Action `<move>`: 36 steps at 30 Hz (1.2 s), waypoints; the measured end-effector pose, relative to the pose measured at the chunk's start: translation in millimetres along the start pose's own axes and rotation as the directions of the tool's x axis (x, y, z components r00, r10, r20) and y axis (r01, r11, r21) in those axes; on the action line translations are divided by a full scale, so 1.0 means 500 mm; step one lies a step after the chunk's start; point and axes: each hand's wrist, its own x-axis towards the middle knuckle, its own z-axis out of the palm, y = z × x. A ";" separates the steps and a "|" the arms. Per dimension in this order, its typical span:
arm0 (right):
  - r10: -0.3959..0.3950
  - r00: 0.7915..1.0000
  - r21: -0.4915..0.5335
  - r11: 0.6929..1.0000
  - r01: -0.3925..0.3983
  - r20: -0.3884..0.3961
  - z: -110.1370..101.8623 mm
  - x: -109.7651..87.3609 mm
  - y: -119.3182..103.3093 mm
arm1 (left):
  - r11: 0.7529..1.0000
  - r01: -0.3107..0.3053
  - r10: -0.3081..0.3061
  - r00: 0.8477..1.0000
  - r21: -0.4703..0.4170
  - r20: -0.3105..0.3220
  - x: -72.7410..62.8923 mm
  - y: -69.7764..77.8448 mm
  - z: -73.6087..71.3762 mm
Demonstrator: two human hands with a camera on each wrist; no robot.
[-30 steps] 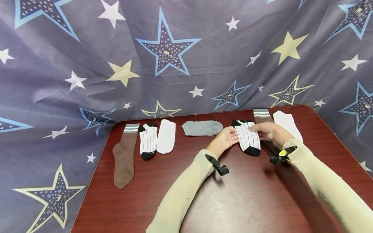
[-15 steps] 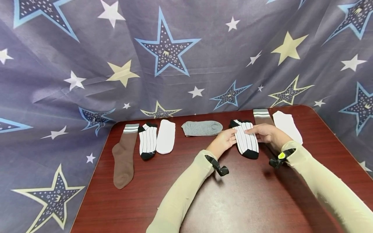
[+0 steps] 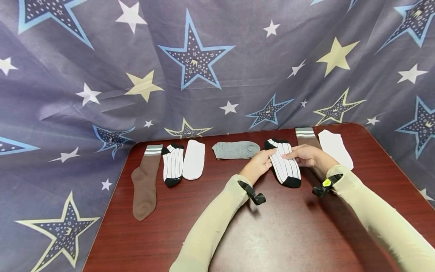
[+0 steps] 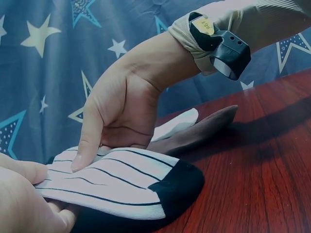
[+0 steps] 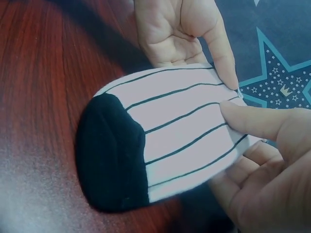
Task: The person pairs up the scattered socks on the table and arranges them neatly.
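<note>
Both hands hold a white ankle sock [image 3: 284, 166] with black stripes, black toe and black cuff edge, raised a little over the table. The left hand [image 3: 259, 164] pinches its left edge, thumb on top and fingers beneath. From the other side the right hand [image 3: 310, 156] grips it the same way, its thumb lying across the stripes. In the right wrist view the sock's black toe [image 5: 112, 155] points away from the hands. Under and behind the right hand lies a brown sock [image 3: 307, 138] with a grey, white-striped cuff, partly hidden.
A white sock [image 3: 335, 148] lies at the right and a grey sock [image 3: 236, 150] at the back middle. On the left lie a brown sock [image 3: 146, 183], a striped sock [image 3: 173, 164] and a white sock [image 3: 193, 159]. A starred curtain [image 3: 217, 105] hangs behind the table [image 3: 163, 234].
The striped sock has shifted slightly left and nearer the person, together with the right hand. Both hands keep hold of it. The other socks lie as before.
</note>
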 end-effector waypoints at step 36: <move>-0.030 0.998 -0.011 0.999 0.031 0.055 0.026 0.009 0.007 | 0.995 -0.090 0.095 0.987 0.048 -0.129 -0.038 0.065 -0.050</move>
